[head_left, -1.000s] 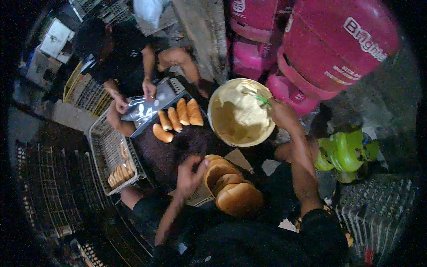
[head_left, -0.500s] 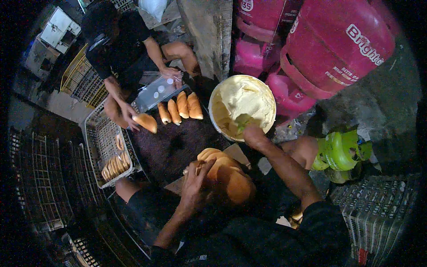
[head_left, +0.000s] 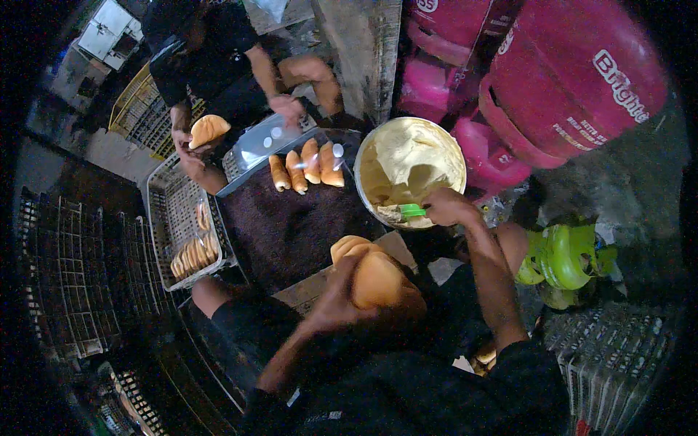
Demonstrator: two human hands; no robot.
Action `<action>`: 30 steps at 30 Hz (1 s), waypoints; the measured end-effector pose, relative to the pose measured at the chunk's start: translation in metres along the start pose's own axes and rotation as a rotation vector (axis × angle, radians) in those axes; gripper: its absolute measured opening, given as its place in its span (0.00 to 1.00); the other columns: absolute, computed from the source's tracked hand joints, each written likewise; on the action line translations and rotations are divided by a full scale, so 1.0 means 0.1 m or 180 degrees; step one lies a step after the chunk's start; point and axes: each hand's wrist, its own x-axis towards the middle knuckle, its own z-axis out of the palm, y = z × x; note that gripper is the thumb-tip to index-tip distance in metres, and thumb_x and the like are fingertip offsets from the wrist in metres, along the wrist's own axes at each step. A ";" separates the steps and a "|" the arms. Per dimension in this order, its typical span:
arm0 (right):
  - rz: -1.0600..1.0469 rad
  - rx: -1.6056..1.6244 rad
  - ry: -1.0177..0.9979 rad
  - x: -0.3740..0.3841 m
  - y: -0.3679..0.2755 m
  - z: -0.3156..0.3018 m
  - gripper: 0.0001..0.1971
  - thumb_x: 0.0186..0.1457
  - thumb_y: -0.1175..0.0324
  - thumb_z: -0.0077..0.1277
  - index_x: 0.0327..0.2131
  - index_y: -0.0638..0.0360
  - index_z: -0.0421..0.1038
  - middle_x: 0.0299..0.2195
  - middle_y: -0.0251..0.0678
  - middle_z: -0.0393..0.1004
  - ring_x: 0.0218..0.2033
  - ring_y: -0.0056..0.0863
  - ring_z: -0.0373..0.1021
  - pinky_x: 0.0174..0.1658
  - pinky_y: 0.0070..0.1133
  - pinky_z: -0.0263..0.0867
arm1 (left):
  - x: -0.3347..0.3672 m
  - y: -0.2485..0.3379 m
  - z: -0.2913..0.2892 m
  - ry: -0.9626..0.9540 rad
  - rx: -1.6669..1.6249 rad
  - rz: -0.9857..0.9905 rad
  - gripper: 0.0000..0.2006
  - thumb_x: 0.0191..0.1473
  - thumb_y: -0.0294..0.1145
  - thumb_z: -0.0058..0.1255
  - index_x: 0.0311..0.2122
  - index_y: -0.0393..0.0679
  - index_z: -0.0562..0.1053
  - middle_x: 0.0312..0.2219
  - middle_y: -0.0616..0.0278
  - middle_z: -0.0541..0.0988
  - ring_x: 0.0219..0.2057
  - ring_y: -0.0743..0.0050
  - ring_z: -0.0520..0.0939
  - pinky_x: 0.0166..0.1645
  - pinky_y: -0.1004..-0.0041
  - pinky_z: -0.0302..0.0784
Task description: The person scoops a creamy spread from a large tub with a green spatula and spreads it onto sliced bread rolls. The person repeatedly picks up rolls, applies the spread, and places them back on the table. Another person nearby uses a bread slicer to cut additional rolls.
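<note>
My right hand [head_left: 452,207] is closed on the handle of a green spatula [head_left: 413,210], its blade loaded with pale cream. The spatula is at the near rim of a white tub [head_left: 359,173] of whipped, pale yellow cream [head_left: 414,149]. In front of my body my left hand [head_left: 336,299] grips a golden bread roll [head_left: 379,279], its fingers partly hidden by the bread. More rolls [head_left: 350,247] lie stacked just beyond it. Beyond them is a tray-like bed of dark brown granules [head_left: 291,225], with several filled rolls [head_left: 311,166] at its far edge.
Across from me a co-worker's hand [head_left: 187,138] holds a roll [head_left: 209,131], beside clear plastic bags [head_left: 254,149]. A plastic crate [head_left: 154,218] with packed rolls stands left. Pink gas cylinders [head_left: 567,80] stand far right, a green one [head_left: 563,254] nearer. Stacked grey crates [head_left: 611,349] sit lower right.
My right hand has lifted the spatula out of the cream, loaded, to the tub's near rim. My left hand has shifted round a roll. The co-worker has raised a roll away from the granules.
</note>
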 end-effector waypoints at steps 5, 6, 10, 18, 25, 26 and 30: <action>-0.0484 0.1395 -0.0013 -0.11 -0.37 -0.40 0.12 0.51 0.64 0.50 0.39 0.54 0.75 0.28 0.44 0.77 0.30 0.43 0.75 0.37 0.35 0.70 | 0.18 0.08 -0.61 0.0984 -0.1826 -0.0259 0.22 0.53 0.35 0.57 0.50 0.37 0.66 0.34 0.53 0.79 0.34 0.66 0.82 0.41 0.70 0.80; -0.0625 0.1608 0.0084 -0.13 -0.46 -0.44 0.12 0.52 0.63 0.50 0.39 0.54 0.75 0.28 0.43 0.77 0.30 0.43 0.75 0.37 0.34 0.70 | 0.23 -0.03 -0.67 0.0994 -0.1946 -0.0487 0.24 0.55 0.41 0.55 0.51 0.38 0.66 0.37 0.54 0.78 0.36 0.65 0.81 0.43 0.67 0.79; -0.1433 0.1537 0.1067 0.12 -0.65 -0.11 0.13 0.54 0.58 0.52 0.38 0.54 0.75 0.31 0.42 0.77 0.32 0.40 0.75 0.37 0.32 0.70 | 0.36 0.15 -0.47 0.1204 -0.3566 -0.0300 0.41 0.54 0.73 0.29 0.58 0.47 0.62 0.51 0.56 0.72 0.51 0.54 0.74 0.55 0.51 0.69; -0.1759 0.0335 0.1555 0.32 -1.03 0.20 0.15 0.52 0.63 0.52 0.45 0.48 0.74 0.31 0.41 0.69 0.31 0.41 0.69 0.33 0.33 0.67 | 0.50 -0.13 -0.63 0.1002 -0.3728 0.0109 0.30 0.57 0.62 0.40 0.49 0.44 0.69 0.43 0.54 0.76 0.43 0.54 0.78 0.51 0.55 0.74; -0.1728 -0.1014 0.1909 0.15 -1.17 0.08 0.20 0.46 0.67 0.52 0.47 0.49 0.72 0.33 0.39 0.69 0.34 0.40 0.71 0.35 0.35 0.68 | 0.60 -0.71 -1.02 0.1584 -0.4031 -0.0064 0.22 0.59 0.51 0.47 0.48 0.42 0.67 0.36 0.56 0.77 0.39 0.59 0.80 0.47 0.59 0.78; -0.1701 -0.1293 0.2089 0.20 -1.05 0.14 0.19 0.47 0.67 0.53 0.46 0.48 0.73 0.33 0.40 0.70 0.37 0.41 0.71 0.36 0.34 0.69 | 0.60 -0.62 -1.00 0.1636 -0.4036 -0.0063 0.22 0.59 0.50 0.48 0.49 0.42 0.67 0.36 0.56 0.77 0.39 0.59 0.80 0.47 0.58 0.78; -0.1094 -0.0652 0.1485 0.21 -0.76 -0.04 0.18 0.47 0.68 0.53 0.45 0.49 0.74 0.31 0.39 0.69 0.36 0.40 0.70 0.37 0.32 0.69 | 0.59 -0.77 -1.23 0.1434 -0.3411 0.0024 0.21 0.54 0.35 0.54 0.52 0.43 0.66 0.43 0.56 0.75 0.45 0.59 0.78 0.48 0.61 0.76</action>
